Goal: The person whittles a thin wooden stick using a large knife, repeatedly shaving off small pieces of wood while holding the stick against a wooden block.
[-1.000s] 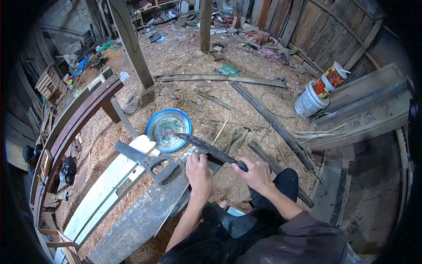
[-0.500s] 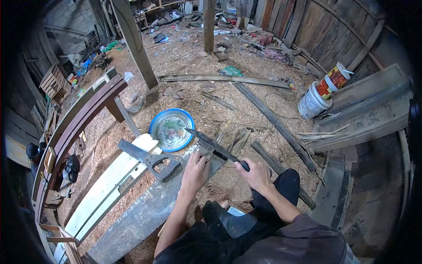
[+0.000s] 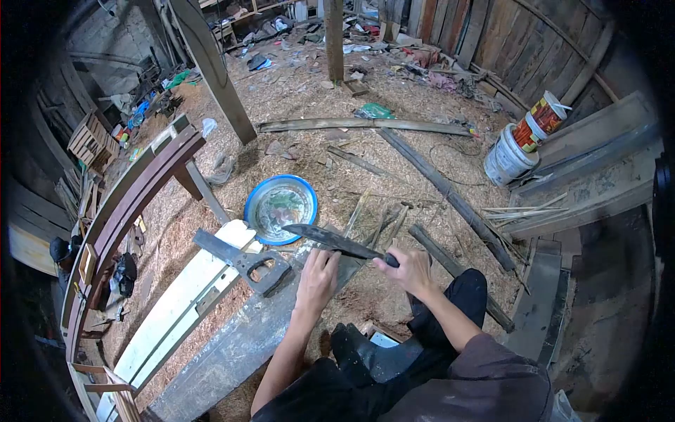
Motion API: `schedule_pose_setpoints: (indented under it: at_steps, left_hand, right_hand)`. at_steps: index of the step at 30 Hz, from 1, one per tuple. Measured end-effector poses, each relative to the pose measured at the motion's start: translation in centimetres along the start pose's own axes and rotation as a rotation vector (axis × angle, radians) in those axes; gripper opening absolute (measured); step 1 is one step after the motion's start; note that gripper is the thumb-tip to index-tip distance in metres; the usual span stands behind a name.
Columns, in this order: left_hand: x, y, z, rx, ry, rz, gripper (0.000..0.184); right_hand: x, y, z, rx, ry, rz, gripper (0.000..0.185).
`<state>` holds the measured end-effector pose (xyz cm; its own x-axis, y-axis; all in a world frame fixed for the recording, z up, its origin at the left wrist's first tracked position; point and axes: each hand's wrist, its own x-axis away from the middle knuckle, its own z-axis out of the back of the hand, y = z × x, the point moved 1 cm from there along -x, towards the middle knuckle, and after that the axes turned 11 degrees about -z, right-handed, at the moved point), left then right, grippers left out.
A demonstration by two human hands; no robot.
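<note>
My right hand [image 3: 413, 273] grips the black handle of a machete [image 3: 339, 241]. The blade is dark and wide, and its tip points left towards the blue-rimmed basin. Close under the blade is my left hand [image 3: 316, 285], its fingers closed and bent by the near edge of the steel. What those fingers hold, if anything, is hidden. Both hands are above the far end of a worn grey plank [image 3: 225, 355]. A handsaw [image 3: 271, 276] lies left of my left hand, across the plank and a white board [image 3: 172, 302].
Beyond the blade stands the basin [image 3: 248, 218] with cloudy liquid. Several timbers [image 3: 450, 186] and a hammer [image 3: 399, 218] lie on the shavings. A brown curved frame [image 3: 130, 193] is at the left. Stacked buckets [image 3: 510, 160] stand at the right, and posts [image 3: 334, 42] rise farther back.
The machete has swung flatter and its tip has shifted left, with my right hand still on the handle. My left hand stays close under the blade. The whole view has shifted slightly.
</note>
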<state>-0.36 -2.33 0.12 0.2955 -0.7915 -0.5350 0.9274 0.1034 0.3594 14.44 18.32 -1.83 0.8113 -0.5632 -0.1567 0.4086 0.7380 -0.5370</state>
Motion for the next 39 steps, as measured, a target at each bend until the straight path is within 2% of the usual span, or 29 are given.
schedule_pose_setpoints:
  at_steps: [1, 2, 3, 6, 9, 10, 13, 14, 19, 22, 23, 25, 27, 29, 30, 34, 36, 39]
  left_hand:
    - [-0.1, 0.1, 0.1, -0.011, 0.004, -0.021, 0.036]
    - [-0.3, 0.3, 0.1, -0.014, -0.005, -0.021, 0.036]
    - [-0.6, 0.5, 0.1, -0.018, -0.026, 0.018, 0.035]
    - [-1.1, 0.0, -0.1, -0.027, -0.035, 0.052, 0.033]
    - [-1.3, 0.3, -0.3, -0.017, 0.017, 0.015, 0.031]
    - [-1.2, 0.4, -0.2, -0.004, 0.002, 0.034, 0.031]
    - [-1.0, 0.5, 0.0, -0.005, -0.03, 0.043, 0.031]
    - [-1.0, 0.5, -0.1, -0.01, -0.037, 0.041, 0.032]
    - [-1.1, 0.7, 0.1, -0.014, -0.063, 0.053, 0.033]
    - [-1.4, 0.7, 0.2, -0.021, -0.05, 0.053, 0.033]
    - [-1.4, 0.7, 0.1, -0.021, -0.038, 0.044, 0.034]
    - [-1.4, 0.7, 0.2, -0.033, -0.043, 0.038, 0.034]
    - [-1.5, 0.7, 0.2, -0.046, -0.047, 0.032, 0.035]
    - [-1.7, 0.9, 0.1, -0.058, -0.052, 0.08, 0.034]
    - [-1.9, 0.7, 0.0, -0.061, -0.043, 0.075, 0.034]
    - [-1.8, 0.8, 0.0, -0.068, -0.037, 0.04, 0.032]
    - [-1.5, 1.1, 0.2, -0.071, -0.064, 0.058, 0.031]
    - [-2.4, 0.7, -0.2, -0.118, -0.033, 0.067, 0.031]
  right_hand:
    - [-0.5, 0.2, 0.0, 0.05, -0.026, 0.006, 0.055]
    - [-1.3, 0.1, 0.1, -0.015, -0.068, -0.141, 0.056]
    - [-1.1, 0.2, -0.6, -0.023, -0.069, -0.148, 0.056]
    - [-1.1, 0.1, -1.8, -0.064, 0.119, 0.043, 0.066]
    - [-2.2, 0.5, -1.1, 0.014, 0.058, 0.119, 0.069]
    - [-2.7, 1.0, -1.7, -0.008, -0.005, 0.059, 0.073]
    - [-2.2, 0.2, -2.8, -0.057, 0.045, -0.026, 0.074]
    - [-1.7, 0.2, -3.8, -0.028, 0.215, 0.055, 0.067]
    - [-3.3, 2.6, -5.3, -0.07, 0.148, 0.016, 0.052]
    - [-3.3, 1.2, -6.1, -0.071, 0.27, 0.032, 0.05]
    - [-3.7, 1.4, -6.0, -0.07, 0.269, 0.037, 0.05]
    - [-3.5, 2.6, -5.9, -0.004, 0.289, 0.188, 0.05]
    - [-4.8, 3.9, -6.6, -0.066, 0.235, 0.136, 0.051]
    - [-5.3, 4.0, -7.6, -0.051, 0.359, 0.087, 0.053]
    - [-4.4, 3.2, -7.3, -0.03, 0.292, 0.044, 0.055]
    - [-4.4, 4.5, -7.3, -0.019, 0.228, 0.135, 0.058]
    - [-6.4, 5.2, -7.1, -0.122, 0.397, 0.091, 0.06]
    - [-4.4, 3.4, -8.3, -0.102, 0.386, 0.072, 0.062]
